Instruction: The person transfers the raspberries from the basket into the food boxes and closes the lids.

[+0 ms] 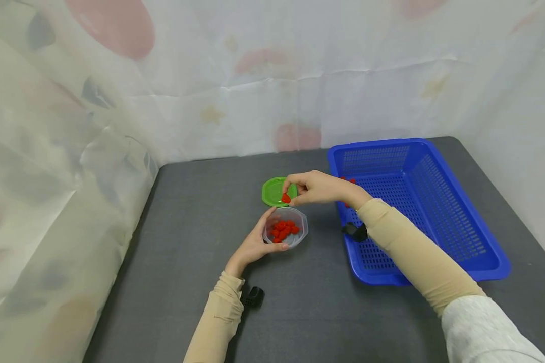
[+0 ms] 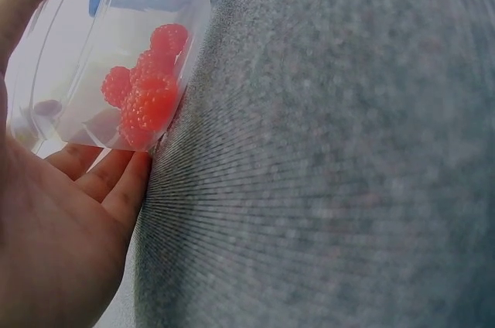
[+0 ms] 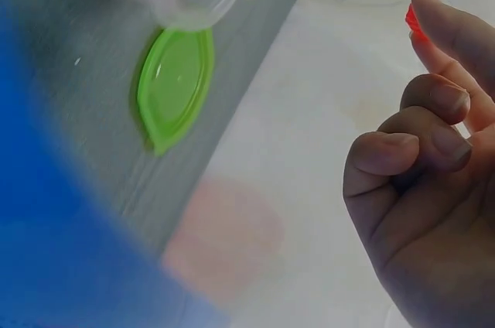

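Note:
My left hand (image 1: 253, 247) holds a clear plastic container (image 1: 303, 228) on the table, thumb on the near side and fingers round the far side. Several red raspberries (image 1: 283, 230) lie in its bottom; through the wall they also show in the left wrist view. Between thumb and forefinger my right hand (image 1: 317, 187) pinches a single raspberry (image 1: 285, 198), above and just behind the container's rim. The right wrist view shows its other fingers curled in. Under that hand, a green lid (image 1: 271, 192) lies flat behind the container, partly covered by the fingers.
A large blue plastic basket (image 1: 456, 201) stands on the right of the dark grey table (image 1: 186, 242). A few red raspberries (image 1: 352, 181) show at its left end, mostly hidden by my right arm. Patterned curtains (image 1: 236, 111) hang behind and at the left.

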Available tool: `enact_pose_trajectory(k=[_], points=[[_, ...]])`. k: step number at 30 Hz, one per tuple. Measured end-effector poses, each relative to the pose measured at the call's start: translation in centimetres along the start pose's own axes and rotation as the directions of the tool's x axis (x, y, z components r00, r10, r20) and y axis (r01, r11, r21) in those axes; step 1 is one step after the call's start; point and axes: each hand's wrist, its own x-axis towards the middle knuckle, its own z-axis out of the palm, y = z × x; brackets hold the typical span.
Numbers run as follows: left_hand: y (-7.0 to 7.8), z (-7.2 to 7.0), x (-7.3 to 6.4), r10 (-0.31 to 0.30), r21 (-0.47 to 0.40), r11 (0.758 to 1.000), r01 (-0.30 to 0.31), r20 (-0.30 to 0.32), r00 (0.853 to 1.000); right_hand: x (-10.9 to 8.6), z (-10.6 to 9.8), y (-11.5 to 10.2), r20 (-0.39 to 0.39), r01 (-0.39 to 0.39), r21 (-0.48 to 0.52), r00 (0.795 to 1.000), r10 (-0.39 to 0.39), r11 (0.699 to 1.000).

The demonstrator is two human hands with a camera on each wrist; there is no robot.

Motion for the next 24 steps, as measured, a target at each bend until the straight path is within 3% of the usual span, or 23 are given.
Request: enact_pose_trajectory(k=[7, 12, 20, 24], points=[[0.4, -0.1, -0.2, -0.029, -0.007, 1.0, 0.029, 0.012, 1.0, 1.7, 1.0, -0.6, 0.073, 0.007, 0.021, 0.997, -0.008, 1.0], [0.0, -0.1, 0.0, -0.003, -0.009, 1.0, 0.003, 0.006, 1.0, 3.0, 2.1, -0.1, 0.127, 0.013, 0.035, 0.992, -0.017, 0.999], [0.1, -0.2, -0.1, -0.038, 0.003, 0.999, 0.038, 0.023, 0.999, 4.2, 3.6, 0.6, 0.223, -0.044, 0.045, 0.974, 0.033, 0.998], [0.0, -0.3, -0.1, -0.005, 0.009, 1.0, 0.004, 0.043, 0.999, 4.5, 4.3, 0.9, 0.255, -0.069, 0.054, 0.965, 0.053, 0.996]])
